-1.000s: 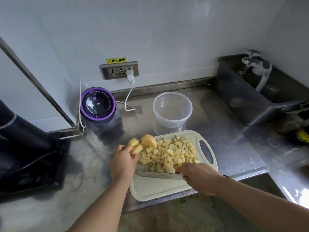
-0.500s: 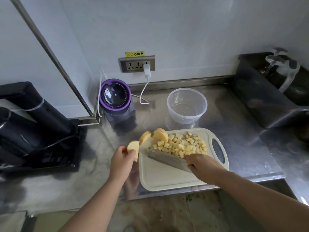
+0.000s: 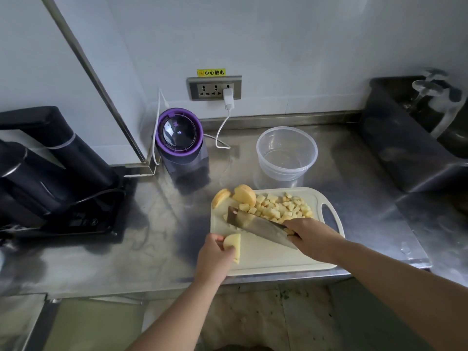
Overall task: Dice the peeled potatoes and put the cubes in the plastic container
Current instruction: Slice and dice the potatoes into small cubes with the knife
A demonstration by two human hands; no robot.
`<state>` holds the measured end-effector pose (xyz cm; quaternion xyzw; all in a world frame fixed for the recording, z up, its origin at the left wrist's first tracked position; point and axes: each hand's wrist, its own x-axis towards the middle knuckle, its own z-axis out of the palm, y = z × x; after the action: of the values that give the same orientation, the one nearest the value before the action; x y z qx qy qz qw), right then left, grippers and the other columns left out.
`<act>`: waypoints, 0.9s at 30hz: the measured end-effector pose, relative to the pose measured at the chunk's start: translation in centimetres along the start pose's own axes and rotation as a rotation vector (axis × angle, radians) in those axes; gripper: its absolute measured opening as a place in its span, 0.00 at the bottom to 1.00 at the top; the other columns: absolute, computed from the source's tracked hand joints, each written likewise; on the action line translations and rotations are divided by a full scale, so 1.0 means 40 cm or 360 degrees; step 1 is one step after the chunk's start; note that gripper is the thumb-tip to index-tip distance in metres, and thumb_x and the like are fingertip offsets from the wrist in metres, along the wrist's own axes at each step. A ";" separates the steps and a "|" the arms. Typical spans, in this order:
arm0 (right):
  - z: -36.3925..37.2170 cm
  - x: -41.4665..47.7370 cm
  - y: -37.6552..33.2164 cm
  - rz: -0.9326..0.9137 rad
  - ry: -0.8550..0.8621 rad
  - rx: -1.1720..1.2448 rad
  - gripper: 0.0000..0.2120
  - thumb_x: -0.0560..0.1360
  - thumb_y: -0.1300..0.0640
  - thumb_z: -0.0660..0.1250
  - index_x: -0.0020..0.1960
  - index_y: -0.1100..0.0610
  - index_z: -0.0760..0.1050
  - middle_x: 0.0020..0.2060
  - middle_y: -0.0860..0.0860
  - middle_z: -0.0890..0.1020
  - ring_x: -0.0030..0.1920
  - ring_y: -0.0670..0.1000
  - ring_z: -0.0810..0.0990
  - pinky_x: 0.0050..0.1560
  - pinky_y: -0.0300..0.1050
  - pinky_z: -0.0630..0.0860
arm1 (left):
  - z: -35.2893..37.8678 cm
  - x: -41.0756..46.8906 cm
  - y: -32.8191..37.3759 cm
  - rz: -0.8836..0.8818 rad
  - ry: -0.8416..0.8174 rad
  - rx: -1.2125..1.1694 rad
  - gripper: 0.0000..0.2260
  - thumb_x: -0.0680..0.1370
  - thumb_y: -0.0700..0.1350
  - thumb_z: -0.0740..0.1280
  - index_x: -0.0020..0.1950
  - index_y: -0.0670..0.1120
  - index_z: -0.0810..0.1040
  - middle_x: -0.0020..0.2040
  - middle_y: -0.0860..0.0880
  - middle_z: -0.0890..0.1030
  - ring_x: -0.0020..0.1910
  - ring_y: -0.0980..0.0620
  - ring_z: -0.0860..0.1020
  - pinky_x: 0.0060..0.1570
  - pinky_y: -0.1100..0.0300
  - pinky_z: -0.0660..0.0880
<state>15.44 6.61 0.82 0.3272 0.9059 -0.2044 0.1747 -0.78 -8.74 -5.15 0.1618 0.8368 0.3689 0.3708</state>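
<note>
the steel worktop (image 3: 141,239) bears a white cutting board (image 3: 266,257) under the right hand (image 3: 314,239), a plastic container (image 3: 283,171) beyond it.

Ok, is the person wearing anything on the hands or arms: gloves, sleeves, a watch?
Nothing worn shows. The left hand and the right hand are bare, with no gloves, and no ring, watch or wristband can be made out. The left forearm and the right forearm are also bare as far as the picture's edge; no sleeve or cuff comes into view.
</note>
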 end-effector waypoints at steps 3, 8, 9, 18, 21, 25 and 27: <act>0.007 -0.018 -0.019 -0.0042 0.0019 -0.0029 0.06 0.82 0.57 0.53 0.49 0.49 0.66 0.42 0.48 0.75 0.39 0.50 0.74 0.32 0.37 0.65 | 0.007 -0.016 -0.007 0.0049 -0.0011 0.0059 0.12 0.75 0.46 0.71 0.54 0.50 0.70 0.51 0.49 0.79 0.46 0.48 0.82 0.42 0.48 0.82; 0.039 -0.044 -0.047 -0.0034 0.0051 -0.0093 0.08 0.83 0.57 0.53 0.55 0.52 0.70 0.43 0.47 0.75 0.42 0.51 0.77 0.39 0.41 0.75 | 0.001 -0.031 -0.011 0.0269 -0.0100 0.0633 0.31 0.70 0.47 0.75 0.70 0.49 0.66 0.62 0.49 0.69 0.57 0.50 0.76 0.52 0.59 0.78; 0.045 -0.046 -0.052 -0.0021 0.0047 -0.0095 0.09 0.83 0.57 0.53 0.58 0.52 0.71 0.45 0.48 0.77 0.44 0.51 0.78 0.43 0.43 0.78 | 0.001 -0.037 -0.005 0.0340 -0.0071 0.0812 0.33 0.71 0.48 0.74 0.72 0.49 0.64 0.64 0.49 0.66 0.59 0.50 0.74 0.56 0.59 0.75; 0.093 -0.046 -0.085 -0.0029 -0.0022 -0.0102 0.05 0.80 0.62 0.57 0.52 0.53 0.65 0.38 0.47 0.69 0.42 0.52 0.78 0.42 0.44 0.77 | 0.039 -0.049 0.020 0.0309 0.0099 0.0919 0.28 0.72 0.52 0.72 0.68 0.46 0.67 0.65 0.48 0.64 0.55 0.49 0.78 0.52 0.58 0.76; 0.085 -0.035 -0.092 -0.0039 -0.0031 -0.0106 0.07 0.80 0.64 0.57 0.55 0.54 0.67 0.39 0.48 0.70 0.42 0.52 0.77 0.44 0.46 0.78 | 0.048 -0.046 0.028 0.0291 0.0195 0.0861 0.27 0.73 0.52 0.72 0.68 0.44 0.67 0.64 0.47 0.65 0.53 0.47 0.79 0.47 0.58 0.75; 0.078 -0.024 -0.094 -0.0071 -0.0047 -0.0123 0.09 0.80 0.64 0.56 0.58 0.55 0.68 0.43 0.49 0.72 0.44 0.53 0.78 0.45 0.46 0.79 | 0.058 -0.050 0.035 0.0241 0.0221 0.0768 0.28 0.74 0.51 0.72 0.69 0.43 0.66 0.64 0.46 0.65 0.54 0.47 0.79 0.47 0.61 0.74; 0.082 -0.024 -0.093 -0.0088 -0.0054 -0.0129 0.10 0.80 0.64 0.56 0.59 0.55 0.68 0.43 0.49 0.72 0.44 0.53 0.79 0.45 0.47 0.80 | 0.057 -0.050 0.035 0.0219 0.0172 0.0689 0.29 0.74 0.50 0.72 0.70 0.43 0.66 0.64 0.46 0.65 0.55 0.47 0.78 0.50 0.61 0.74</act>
<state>14.27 1.91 -0.61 0.2911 0.9191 -0.1777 0.1974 2.26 -7.76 -4.16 0.2743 0.9020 0.2135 0.2559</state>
